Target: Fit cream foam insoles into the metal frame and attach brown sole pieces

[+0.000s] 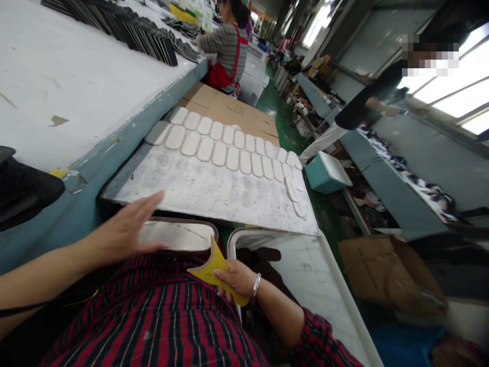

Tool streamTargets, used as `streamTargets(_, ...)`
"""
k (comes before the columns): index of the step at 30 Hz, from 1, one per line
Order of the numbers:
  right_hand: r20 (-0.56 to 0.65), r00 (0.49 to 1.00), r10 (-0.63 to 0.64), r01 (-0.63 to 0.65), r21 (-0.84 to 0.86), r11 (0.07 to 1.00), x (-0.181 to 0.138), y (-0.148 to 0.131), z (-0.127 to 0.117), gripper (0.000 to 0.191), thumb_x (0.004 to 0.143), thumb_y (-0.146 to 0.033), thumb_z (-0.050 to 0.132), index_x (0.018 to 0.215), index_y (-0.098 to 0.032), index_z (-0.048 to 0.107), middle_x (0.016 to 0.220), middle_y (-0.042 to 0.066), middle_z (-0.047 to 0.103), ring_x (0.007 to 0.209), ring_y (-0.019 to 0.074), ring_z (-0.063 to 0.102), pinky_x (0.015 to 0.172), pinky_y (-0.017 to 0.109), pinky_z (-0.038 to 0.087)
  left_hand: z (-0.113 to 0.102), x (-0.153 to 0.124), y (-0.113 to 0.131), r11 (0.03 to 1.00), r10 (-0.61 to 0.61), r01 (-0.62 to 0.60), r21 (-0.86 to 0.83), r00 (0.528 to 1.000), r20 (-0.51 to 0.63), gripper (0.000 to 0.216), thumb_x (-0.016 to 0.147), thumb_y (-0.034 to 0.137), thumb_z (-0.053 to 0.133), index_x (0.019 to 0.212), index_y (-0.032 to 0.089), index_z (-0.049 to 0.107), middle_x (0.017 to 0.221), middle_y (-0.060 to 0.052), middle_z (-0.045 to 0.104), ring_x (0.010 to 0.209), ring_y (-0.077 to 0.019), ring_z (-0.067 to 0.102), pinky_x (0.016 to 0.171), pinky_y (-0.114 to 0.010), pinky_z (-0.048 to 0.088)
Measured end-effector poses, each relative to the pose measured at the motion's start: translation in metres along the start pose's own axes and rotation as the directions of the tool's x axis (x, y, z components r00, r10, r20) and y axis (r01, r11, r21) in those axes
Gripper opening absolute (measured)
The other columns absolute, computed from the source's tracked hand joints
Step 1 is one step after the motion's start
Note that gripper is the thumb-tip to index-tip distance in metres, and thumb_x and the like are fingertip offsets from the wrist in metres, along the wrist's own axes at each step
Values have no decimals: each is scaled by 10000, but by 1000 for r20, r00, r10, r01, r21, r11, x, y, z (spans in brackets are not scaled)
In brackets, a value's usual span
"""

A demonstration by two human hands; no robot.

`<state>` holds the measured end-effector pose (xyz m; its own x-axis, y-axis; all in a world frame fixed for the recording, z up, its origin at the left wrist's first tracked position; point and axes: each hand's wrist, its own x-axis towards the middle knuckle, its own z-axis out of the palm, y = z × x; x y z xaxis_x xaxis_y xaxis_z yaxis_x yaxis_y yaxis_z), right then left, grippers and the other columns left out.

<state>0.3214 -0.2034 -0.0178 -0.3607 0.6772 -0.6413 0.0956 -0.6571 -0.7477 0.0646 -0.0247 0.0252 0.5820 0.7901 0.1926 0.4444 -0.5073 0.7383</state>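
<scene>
My left hand (122, 229) is open, fingers stretched out, above the left part of a stack of oval pieces (187, 237) at my waist. The top piece is white, and the stack's edge is dark brown. Whether the hand touches it I cannot tell. My right hand (239, 280) grips a flat yellow piece (210, 270) with a curved notch and two pointed corners, near the stack's right end. In front lies a whitish board (214, 191), with white oval pieces (219, 153) laid in two rows along its far side and several more at its right end.
A white bin (324, 290) with dark brown oval pieces (269, 253) stands at my right. To the left is a long white-topped table (95, 76) bearing rows of dark pieces (148, 43). One person (229, 51) works beyond the cardboard (233, 109); another (367, 97) stands at right.
</scene>
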Motion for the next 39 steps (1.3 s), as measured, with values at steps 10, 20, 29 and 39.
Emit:
streamTargets(10, -111, 994, 5, 1, 53, 999, 23, -10, 19, 261, 890, -430, 432, 828, -185, 498, 530, -33, 513, 335, 83, 436, 319, 178, 329, 63, 7, -3, 854, 120, -381, 355, 808, 577, 1297, 367, 689, 701, 1426, 216, 121, 1453, -176, 245, 1311, -341, 240, 1075, -479, 93)
streamTargets(20, -115, 993, -10, 8, -14, 1000, 36, -20, 21, 315, 880, -453, 448, 745, -180, 528, 516, -16, 518, 362, 94, 449, 351, 198, 338, 60, 13, -4, 883, 104, -340, 323, 813, 573, 1299, 409, 573, 762, 1430, 195, 53, 1393, -167, 347, 1252, -321, 330, 1040, -439, 199)
streamTargets(29, -50, 998, 47, -45, 29, 999, 37, -31, 16, 343, 866, -492, 458, 760, -171, 520, 500, -34, 540, 326, 82, 466, 311, 171, 353, 55, 15, -1, 880, 149, -370, 298, 811, 565, 1258, 432, 518, 781, 1423, 173, 87, 1359, -155, 388, 1210, -304, 379, 1015, -398, 248)
streamTargets(39, -69, 997, -16, 10, -75, 997, 26, -14, 24, 343, 866, -509, 447, 833, -172, 502, 538, -41, 547, 332, 77, 477, 299, 152, 354, 38, 13, -11, 853, 27, -357, 381, 759, 651, 1285, 442, 734, 629, 1423, 115, 75, 1457, -190, 230, 1311, -328, 243, 1073, -428, 116)
